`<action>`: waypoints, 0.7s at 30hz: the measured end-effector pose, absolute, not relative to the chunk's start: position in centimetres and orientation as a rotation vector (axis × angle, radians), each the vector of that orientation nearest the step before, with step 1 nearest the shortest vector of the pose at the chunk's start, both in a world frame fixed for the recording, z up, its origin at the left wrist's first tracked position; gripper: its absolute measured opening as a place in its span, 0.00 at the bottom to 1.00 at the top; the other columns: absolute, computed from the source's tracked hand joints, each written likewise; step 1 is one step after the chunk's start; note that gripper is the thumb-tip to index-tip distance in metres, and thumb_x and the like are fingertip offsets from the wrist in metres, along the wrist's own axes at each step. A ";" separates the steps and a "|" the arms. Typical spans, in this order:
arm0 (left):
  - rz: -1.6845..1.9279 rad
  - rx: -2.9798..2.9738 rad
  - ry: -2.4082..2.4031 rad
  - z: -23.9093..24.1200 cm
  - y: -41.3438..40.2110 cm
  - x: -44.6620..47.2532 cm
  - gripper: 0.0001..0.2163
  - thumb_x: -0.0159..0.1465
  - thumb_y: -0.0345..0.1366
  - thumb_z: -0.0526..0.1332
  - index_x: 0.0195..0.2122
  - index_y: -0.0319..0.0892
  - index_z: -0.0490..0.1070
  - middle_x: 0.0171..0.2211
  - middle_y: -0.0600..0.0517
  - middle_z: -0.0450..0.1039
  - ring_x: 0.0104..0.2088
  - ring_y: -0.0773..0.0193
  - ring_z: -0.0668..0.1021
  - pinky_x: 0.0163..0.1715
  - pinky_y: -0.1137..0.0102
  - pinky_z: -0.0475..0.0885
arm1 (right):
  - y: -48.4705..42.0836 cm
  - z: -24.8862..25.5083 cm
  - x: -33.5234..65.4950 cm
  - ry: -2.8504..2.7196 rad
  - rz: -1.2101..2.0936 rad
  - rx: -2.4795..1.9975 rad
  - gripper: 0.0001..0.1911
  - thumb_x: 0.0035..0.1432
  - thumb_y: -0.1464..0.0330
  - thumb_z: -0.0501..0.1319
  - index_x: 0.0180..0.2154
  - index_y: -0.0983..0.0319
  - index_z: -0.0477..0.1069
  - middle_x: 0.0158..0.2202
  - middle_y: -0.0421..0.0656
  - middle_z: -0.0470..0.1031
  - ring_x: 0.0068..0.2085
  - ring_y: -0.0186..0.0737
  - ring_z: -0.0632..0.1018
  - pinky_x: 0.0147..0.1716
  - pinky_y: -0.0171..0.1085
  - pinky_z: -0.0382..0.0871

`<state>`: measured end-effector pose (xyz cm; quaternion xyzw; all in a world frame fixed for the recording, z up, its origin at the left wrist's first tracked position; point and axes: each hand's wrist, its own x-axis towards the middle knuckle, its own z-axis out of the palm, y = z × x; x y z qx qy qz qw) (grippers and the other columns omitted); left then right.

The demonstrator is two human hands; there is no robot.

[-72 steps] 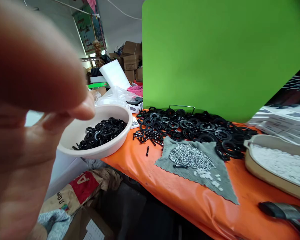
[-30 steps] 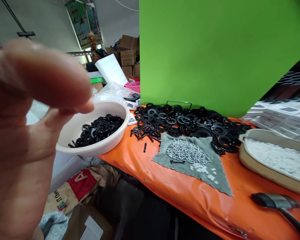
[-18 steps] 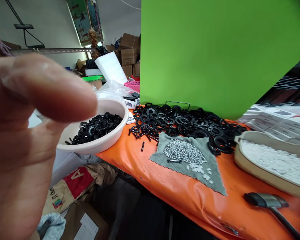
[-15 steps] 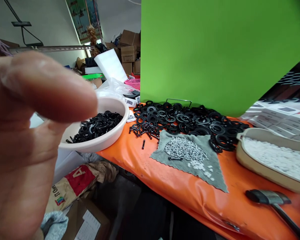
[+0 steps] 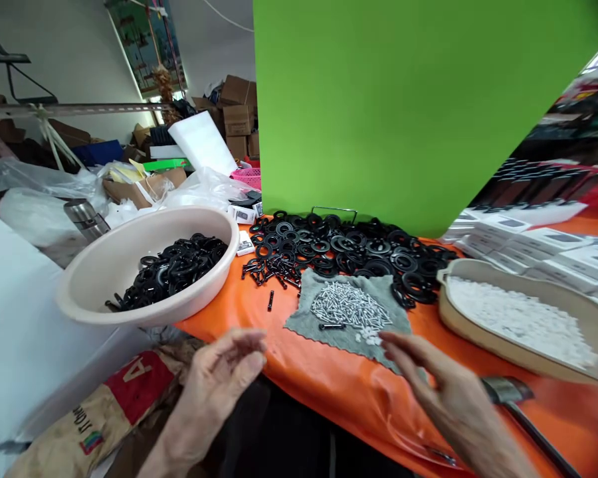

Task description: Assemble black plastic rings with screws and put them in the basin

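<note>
Presently we note both hands empty, fingers relaxed and open: right hand (image 5: 443,398) reaching at the grey cloth (image 5: 303,325), near its screws (image 5: 346,307) and white pellets (image 5: 371,336); left hand (image 5: 214,392) below the bowl (image 5: 80,312) of black rings (image 5: 169,272).

At twelve o'clock stands a vivid green flat board (image 5: 379,113). Below it, a glossy black heap of rings (image 5: 353,249) lies on a bright orange plastic sheet (image 5: 323,398). At eleven o'clock sits a pink lattice basket (image 5: 246,178). At nine o'clock, a cream round basin (image 5: 82,299) holds more black rings (image 5: 174,272). At six o'clock, a grey scallop-edged cloth (image 5: 299,325) carries silver screws (image 5: 346,307). At three o'clock, a beige oval tray (image 5: 483,265) holds white granules (image 5: 518,322).
</note>
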<state>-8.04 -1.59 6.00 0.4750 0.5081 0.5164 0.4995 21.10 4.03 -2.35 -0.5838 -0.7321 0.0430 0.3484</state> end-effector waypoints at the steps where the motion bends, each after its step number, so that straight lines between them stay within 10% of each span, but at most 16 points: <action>1: 1.157 1.175 1.292 4.4 -1.2 -7.4 0.10 0.61 0.42 0.63 0.41 0.43 0.75 0.38 0.51 0.77 0.40 0.61 0.78 0.43 0.68 0.73 | 4.9 -3.2 20.6 -1.951 0.110 -1.484 0.17 0.67 0.58 0.46 0.38 0.57 0.71 0.34 0.42 0.77 0.33 0.37 0.79 0.31 0.33 0.73; 21: 0.694 2.015 1.663 -3.9 7.8 2.0 0.04 0.63 0.27 0.55 0.35 0.40 0.69 0.38 0.47 0.71 0.43 0.55 0.71 0.47 0.59 0.65 | 6.6 -6.3 18.9 -2.060 -0.101 -1.582 0.12 0.61 0.69 0.47 0.31 0.58 0.66 0.29 0.46 0.72 0.31 0.49 0.74 0.31 0.46 0.65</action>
